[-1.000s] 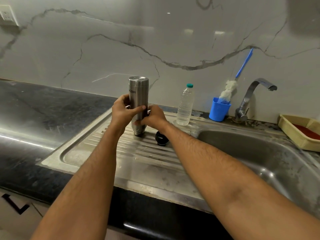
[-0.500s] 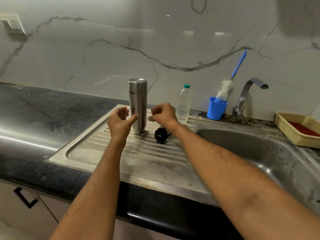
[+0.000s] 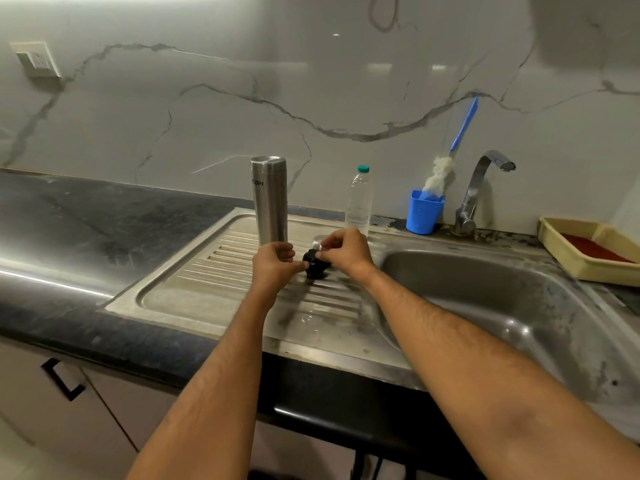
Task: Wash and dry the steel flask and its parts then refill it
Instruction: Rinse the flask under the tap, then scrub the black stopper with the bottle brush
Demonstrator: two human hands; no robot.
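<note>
The steel flask (image 3: 269, 199) stands upside down on the ribbed drainboard (image 3: 214, 268), its logo inverted, with no hand on it. Just in front and to its right lies the black flask cap (image 3: 314, 268). My left hand (image 3: 273, 263) pinches the cap's left side. My right hand (image 3: 346, 252) grips the cap from the right and above, fingers curled over it. A small pale piece shows at my right fingertips; I cannot tell what it is.
A clear plastic water bottle (image 3: 359, 202) with a green cap stands behind the hands. A blue cup (image 3: 424, 216) holds a blue-handled bottle brush. The tap (image 3: 478, 188) stands over the sink basin (image 3: 485, 292). A yellow tray (image 3: 588, 251) sits at the far right.
Both hands let go of the upturned flask, left it standing on the drainboard, and moved down and right onto the black cap.
</note>
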